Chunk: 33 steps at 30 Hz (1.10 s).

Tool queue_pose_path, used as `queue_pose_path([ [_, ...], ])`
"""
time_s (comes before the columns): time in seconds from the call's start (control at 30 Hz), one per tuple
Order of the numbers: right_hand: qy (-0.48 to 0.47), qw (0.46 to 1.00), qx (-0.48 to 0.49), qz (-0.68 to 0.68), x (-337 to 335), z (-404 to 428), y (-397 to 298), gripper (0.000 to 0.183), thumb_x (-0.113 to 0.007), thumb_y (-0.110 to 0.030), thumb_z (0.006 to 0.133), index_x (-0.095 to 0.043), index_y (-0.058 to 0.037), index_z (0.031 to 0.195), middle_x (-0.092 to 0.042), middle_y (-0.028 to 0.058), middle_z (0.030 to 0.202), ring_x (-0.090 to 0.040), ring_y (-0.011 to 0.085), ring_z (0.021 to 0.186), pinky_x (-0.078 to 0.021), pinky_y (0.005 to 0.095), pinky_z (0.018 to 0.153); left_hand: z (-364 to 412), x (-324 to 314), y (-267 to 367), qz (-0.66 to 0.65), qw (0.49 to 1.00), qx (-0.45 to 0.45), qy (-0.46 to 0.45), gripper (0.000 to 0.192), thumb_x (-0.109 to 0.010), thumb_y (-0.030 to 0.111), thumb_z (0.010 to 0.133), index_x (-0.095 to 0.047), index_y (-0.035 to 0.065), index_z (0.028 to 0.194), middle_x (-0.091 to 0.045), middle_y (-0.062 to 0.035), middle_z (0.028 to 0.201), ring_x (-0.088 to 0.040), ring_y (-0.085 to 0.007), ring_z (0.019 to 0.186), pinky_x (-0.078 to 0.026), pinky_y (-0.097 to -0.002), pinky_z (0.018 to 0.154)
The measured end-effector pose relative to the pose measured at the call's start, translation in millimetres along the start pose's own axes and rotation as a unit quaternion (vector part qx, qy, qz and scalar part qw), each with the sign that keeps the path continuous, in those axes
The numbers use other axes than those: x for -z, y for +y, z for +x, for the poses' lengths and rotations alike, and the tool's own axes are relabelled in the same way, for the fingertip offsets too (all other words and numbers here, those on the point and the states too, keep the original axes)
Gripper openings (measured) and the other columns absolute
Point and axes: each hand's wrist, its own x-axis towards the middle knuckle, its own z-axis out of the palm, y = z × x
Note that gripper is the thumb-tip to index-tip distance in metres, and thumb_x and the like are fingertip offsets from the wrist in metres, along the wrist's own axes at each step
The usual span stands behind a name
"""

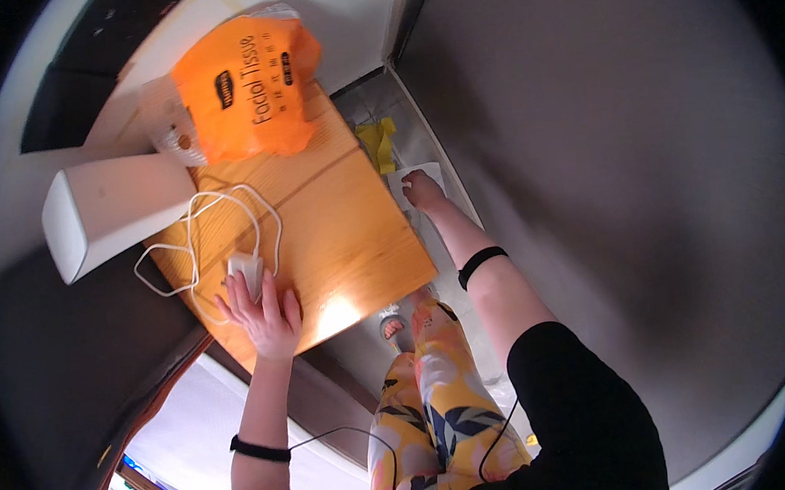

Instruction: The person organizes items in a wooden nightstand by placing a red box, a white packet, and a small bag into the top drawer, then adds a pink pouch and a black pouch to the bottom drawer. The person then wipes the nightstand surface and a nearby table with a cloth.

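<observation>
My left hand [261,322] is over the near left part of a wooden tabletop [350,227]. Its fingers are around the end of a white power adapter [246,263]. A thin white cable [252,214] leads from the adapter and loops over the wood. Beyond the right edge of the table, lower down, is my right hand [424,191] with bent fingers. A white sheet [432,172], apparently paper, shows beneath and around that hand; whether the fingers grip it is unclear.
An orange facial tissue pack [245,84] stands at the table's back beside a clear plastic container [176,127]. Left of them is a white tapered device [117,209]. Something yellow [378,143] lies on the tiled floor. A grey panel [598,162] rises at right.
</observation>
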Motion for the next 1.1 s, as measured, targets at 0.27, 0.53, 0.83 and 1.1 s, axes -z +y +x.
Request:
queue_pose_path([
  [0.27,-0.115,0.984,-0.041,-0.131,-60,89,14,0.047,-0.055,-0.018,0.087,-0.056,-0.0166,0.134,-0.030,0.0101,0.154,-0.043,0.0330,0.131,-0.0434,0.0446,0.105,10,-7,2,0.035,0.992,-0.033,-0.119,0.043,-0.048,0.036,0.094,-0.063,0.0106,0.126,-0.037,-0.0211,0.147,-0.026,-0.0383,0.140,-0.007,-0.0586,0.116],
  [0.53,-0.128,0.973,-0.051,-0.185,-55,89,29,0.049,-0.054,-0.013,0.087,-0.049,-0.0052,0.135,-0.039,0.0074,0.146,-0.040,0.0332,0.132,-0.0452,0.0465,0.102,12,21,10,0.005,0.994,-0.004,-0.111,0.041,-0.052,0.032,0.092,-0.061,0.0100,0.126,-0.033,-0.0254,0.146,-0.027,-0.0407,0.139,-0.008,-0.0577,0.115],
  [0.83,-0.141,0.961,0.031,-0.234,-70,77,31,0.046,-0.062,-0.023,0.086,-0.058,-0.0132,0.131,-0.031,0.0098,0.153,-0.039,0.0352,0.133,-0.0472,0.0481,0.100,5,7,4,0.021,0.992,-0.069,-0.101,0.039,-0.053,0.034,0.091,-0.064,0.0143,0.122,-0.035,-0.0180,0.148,-0.024,-0.0365,0.142,-0.005,-0.0584,0.116],
  [1.1,-0.042,0.989,-0.028,-0.140,-109,139,40,0.040,-0.065,-0.024,0.090,-0.061,-0.0146,0.128,-0.028,0.0104,0.154,-0.031,0.0338,0.139,-0.0355,0.0533,0.107,2,3,-1,0.002,0.992,-0.053,-0.115,0.041,-0.052,0.038,0.089,-0.065,0.0130,0.119,-0.039,-0.0222,0.145,-0.025,-0.0374,0.142,-0.007,-0.0591,0.116],
])
